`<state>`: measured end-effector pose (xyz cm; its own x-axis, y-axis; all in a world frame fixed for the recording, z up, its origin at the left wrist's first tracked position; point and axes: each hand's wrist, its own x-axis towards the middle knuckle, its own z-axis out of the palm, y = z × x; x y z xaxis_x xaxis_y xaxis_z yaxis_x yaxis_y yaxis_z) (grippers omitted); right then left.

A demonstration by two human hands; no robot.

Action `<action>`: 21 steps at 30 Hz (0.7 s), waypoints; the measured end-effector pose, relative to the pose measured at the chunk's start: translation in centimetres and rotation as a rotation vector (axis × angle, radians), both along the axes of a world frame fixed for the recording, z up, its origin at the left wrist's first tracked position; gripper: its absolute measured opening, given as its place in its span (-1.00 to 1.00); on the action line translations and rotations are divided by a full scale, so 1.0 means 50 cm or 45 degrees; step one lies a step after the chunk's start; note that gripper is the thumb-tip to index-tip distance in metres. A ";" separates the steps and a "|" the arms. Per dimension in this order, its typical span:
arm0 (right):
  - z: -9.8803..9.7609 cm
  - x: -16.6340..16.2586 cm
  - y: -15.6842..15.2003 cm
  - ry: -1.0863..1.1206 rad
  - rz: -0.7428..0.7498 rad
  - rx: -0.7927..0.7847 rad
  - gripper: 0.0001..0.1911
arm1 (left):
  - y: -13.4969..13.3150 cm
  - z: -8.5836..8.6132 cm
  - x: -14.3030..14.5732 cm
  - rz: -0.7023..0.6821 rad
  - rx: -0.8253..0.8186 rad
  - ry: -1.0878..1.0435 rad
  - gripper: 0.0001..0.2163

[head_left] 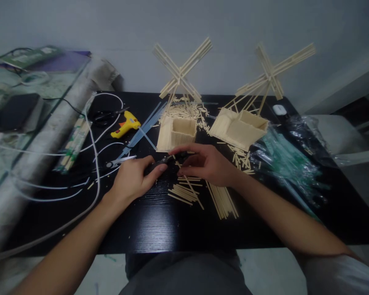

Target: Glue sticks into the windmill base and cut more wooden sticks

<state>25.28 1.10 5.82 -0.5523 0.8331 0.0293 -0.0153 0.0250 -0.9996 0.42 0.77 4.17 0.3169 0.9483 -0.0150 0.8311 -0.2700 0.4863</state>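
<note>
My left hand (132, 178) is closed around the dark handles of a small cutter (167, 159) at the middle of the black table (160, 225). My right hand (207, 164) is closed beside it, fingers pinched on a thin wooden stick (187, 180) that runs to the cutter's tip. Loose cut sticks (184, 192) and a bundle of longer sticks (223, 200) lie just under and in front of my right hand. Behind my hands stand two stick-built windmill models, one at the centre (176, 131) and one to the right (240, 129).
A yellow glue gun (126, 125), scissors (118, 162), blue strips (144, 129) and white cables (94, 139) lie to the left. A rolled mat (49, 135) borders the left edge. Crumpled plastic packaging (285, 164) covers the right. A white device (279, 109) sits far right.
</note>
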 end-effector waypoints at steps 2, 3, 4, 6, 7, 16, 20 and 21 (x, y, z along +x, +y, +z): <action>0.003 0.000 0.000 0.004 -0.007 -0.005 -0.54 | 0.002 0.000 0.000 -0.003 0.001 0.008 -0.55; 0.005 0.001 0.000 0.003 -0.013 -0.008 -0.54 | 0.003 0.000 -0.001 -0.001 0.003 0.015 -0.54; 0.007 0.002 0.000 -0.002 -0.020 -0.011 -0.53 | 0.005 0.000 -0.002 0.002 0.004 0.024 -0.54; 0.011 0.005 0.002 -0.017 -0.036 -0.006 -0.52 | 0.008 0.001 -0.003 0.021 -0.002 0.049 -0.53; 0.012 0.007 0.003 -0.024 -0.048 0.001 -0.50 | 0.010 0.002 -0.004 0.038 -0.005 0.065 -0.51; 0.023 0.016 0.007 -0.032 -0.109 0.000 -0.55 | 0.019 0.005 -0.002 0.176 0.045 -0.048 -0.50; 0.015 0.014 0.011 -0.114 -0.127 -0.004 -0.55 | 0.019 -0.001 -0.001 0.206 0.056 -0.149 -0.48; 0.012 0.014 0.013 -0.141 -0.136 -0.002 -0.54 | 0.019 -0.003 0.000 0.208 0.056 -0.163 -0.48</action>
<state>25.98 1.77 6.43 -0.4602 0.8873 -0.0282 0.0980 0.0193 -0.9950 0.40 1.72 4.03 0.1555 0.9861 0.0581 0.7977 -0.1600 0.5815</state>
